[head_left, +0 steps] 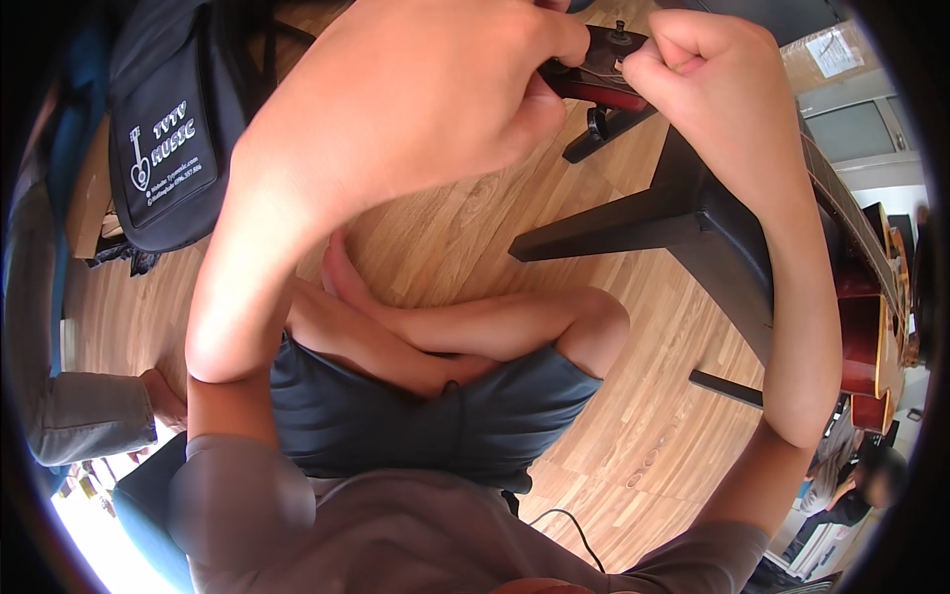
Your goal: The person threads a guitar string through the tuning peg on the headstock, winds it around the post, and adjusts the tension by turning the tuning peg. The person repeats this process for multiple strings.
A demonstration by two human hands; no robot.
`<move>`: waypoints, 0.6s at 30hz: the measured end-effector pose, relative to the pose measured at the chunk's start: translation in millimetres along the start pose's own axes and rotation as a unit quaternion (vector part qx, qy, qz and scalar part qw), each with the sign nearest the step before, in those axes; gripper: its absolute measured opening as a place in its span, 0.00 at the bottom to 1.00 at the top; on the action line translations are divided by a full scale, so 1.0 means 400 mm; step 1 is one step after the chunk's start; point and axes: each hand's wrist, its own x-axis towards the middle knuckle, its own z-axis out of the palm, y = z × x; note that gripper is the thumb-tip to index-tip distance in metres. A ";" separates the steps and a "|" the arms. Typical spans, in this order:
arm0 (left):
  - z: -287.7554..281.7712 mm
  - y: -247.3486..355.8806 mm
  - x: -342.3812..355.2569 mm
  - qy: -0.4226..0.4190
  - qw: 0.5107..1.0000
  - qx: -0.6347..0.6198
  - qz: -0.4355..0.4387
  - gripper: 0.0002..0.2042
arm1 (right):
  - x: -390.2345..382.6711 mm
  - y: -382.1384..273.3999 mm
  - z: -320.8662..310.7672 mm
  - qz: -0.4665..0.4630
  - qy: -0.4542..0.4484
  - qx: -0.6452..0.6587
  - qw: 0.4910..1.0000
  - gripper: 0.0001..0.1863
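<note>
A dark red guitar headstock (600,67) with black tuning pegs shows between my two hands at the top. My left hand (495,84) is closed at its left end, thumb and forefinger against it; the other fingers are hidden behind the back of the hand. At the headstock's right side my right hand (714,69) is curled into a pinch. A thin string runs across the headstock's face towards its thumb tip. One tuning post (620,35) stands up near the far edge, and a peg button (597,123) hangs on the near side.
Beneath the right arm stands a black padded bench (737,267) with angled legs. Guitars (863,342) stand along the right edge. A black bag (168,129) lies at the upper left, and another person's leg (94,416) is at the left. My crossed legs (465,327) rest on the wooden floor (614,426).
</note>
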 end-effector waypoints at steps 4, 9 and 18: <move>-0.016 -0.039 -0.007 0.015 0.984 -0.179 0.012 0.13 | -0.003 0.017 -0.008 0.021 -0.029 0.052 0.998 0.22; -0.031 -0.067 -0.001 -0.083 0.944 -0.317 -0.050 0.16 | -0.004 0.020 -0.011 0.017 -0.028 0.049 0.998 0.22; 0.084 -0.095 -0.006 0.057 0.942 -0.329 -0.008 0.16 | -0.005 0.023 -0.012 0.018 -0.048 0.053 0.997 0.22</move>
